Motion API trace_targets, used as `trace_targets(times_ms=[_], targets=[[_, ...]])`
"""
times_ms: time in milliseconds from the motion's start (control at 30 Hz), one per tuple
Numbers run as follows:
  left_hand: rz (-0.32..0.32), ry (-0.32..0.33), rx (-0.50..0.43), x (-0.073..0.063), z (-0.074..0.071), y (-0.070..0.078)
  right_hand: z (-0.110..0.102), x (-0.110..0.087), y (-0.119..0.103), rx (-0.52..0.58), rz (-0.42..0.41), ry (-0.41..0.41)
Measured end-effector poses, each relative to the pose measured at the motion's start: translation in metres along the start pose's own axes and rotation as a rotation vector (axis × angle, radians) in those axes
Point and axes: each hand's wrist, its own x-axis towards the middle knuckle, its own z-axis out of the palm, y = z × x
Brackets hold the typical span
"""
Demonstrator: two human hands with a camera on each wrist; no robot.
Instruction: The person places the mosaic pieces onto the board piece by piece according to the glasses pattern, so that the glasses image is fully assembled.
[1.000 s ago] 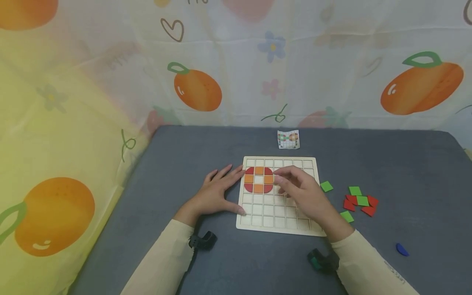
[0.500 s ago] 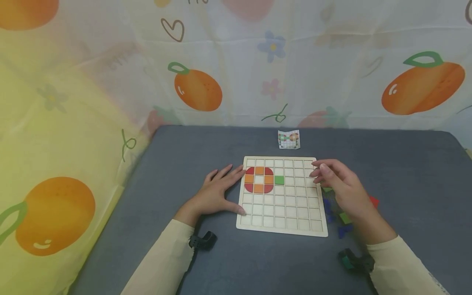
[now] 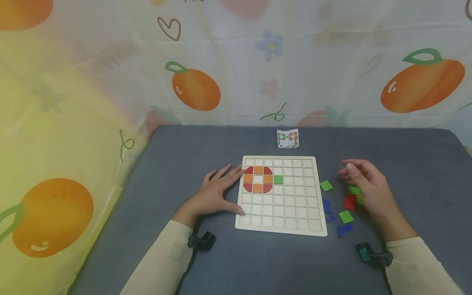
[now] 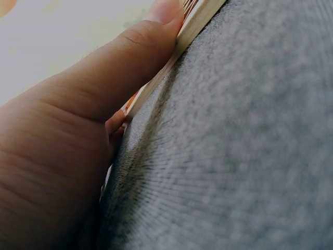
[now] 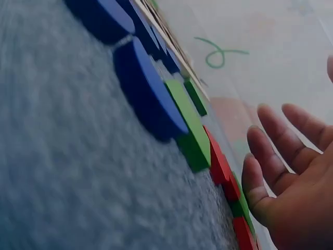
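A pale wooden grid board [image 3: 280, 213] lies on the grey table. Red and orange pieces form a rounded ring [image 3: 258, 188] in its upper left cells, and one green square tile [image 3: 278, 179] sits just right of that ring. My left hand [image 3: 212, 194] rests along the board's left edge, fingers spread, thumb on the lower rim. Above the loose pieces at the right hovers my right hand [image 3: 372, 192], fingers loosely bent and holding nothing. Beneath and beside it are green square tiles [image 3: 346, 216], red pieces [image 3: 349, 201] and blue curved pieces [image 5: 145, 88].
A small printed card [image 3: 288, 139] with a coloured grid pattern lies behind the board. A fruit-patterned cloth [image 3: 236, 73] hangs behind the table [image 3: 228, 266] and down its left side.
My right hand has moved right, off the board and over to the loose pieces, uncovering the green tile in the grid. The left hand stays on the board's edge.
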Motion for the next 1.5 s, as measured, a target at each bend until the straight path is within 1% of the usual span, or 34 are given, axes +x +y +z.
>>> trace_targets(times_ms=[67,167,233,333,400,500,600,667,800,967,1233,1367,1500], targets=[[0.0,0.001,-0.003,0.0,-0.001,0.001,-0.002,0.0,0.002,-0.017,-0.003,0.009],[-0.003,0.001,-0.005,0.0,-0.002,0.001,-0.005,0.0,0.003,-0.04,0.023,-0.003],[-0.002,0.0,-0.002,0.001,-0.002,0.001,-0.006,0.0,0.003,-0.107,0.051,-0.037],[-0.005,-0.005,0.001,0.001,-0.002,0.001,-0.004,0.001,0.004,-0.217,0.088,-0.135],[-0.008,-0.008,0.002,0.002,-0.003,0.001,-0.002,0.003,0.006,-0.295,0.068,-0.198],[-0.011,-0.008,0.001,0.002,-0.004,0.0,0.001,0.006,0.008,-0.382,0.009,-0.264],[-0.009,-0.005,-0.005,0.001,-0.004,0.0,0.004,0.007,0.009,-0.449,-0.037,-0.29],[-0.007,-0.001,-0.006,0.001,-0.004,-0.001,0.006,0.006,0.009,-0.465,-0.034,-0.303],[-0.008,0.0,-0.008,0.001,-0.003,-0.001,0.008,0.005,0.008,-0.466,-0.023,-0.292],[-0.012,-0.005,-0.009,0.001,-0.002,0.0,0.009,0.005,0.007,-0.463,-0.025,-0.254],[-0.014,-0.008,-0.006,0.001,-0.001,0.0,0.01,0.001,0.002,-0.419,0.017,-0.223],[-0.012,-0.006,0.0,0.001,0.001,-0.002,0.011,-0.001,0.0,-0.409,0.039,-0.192],[-0.012,-0.007,0.0,0.001,0.001,-0.001,0.013,-0.002,-0.003,-0.421,0.035,-0.147]])
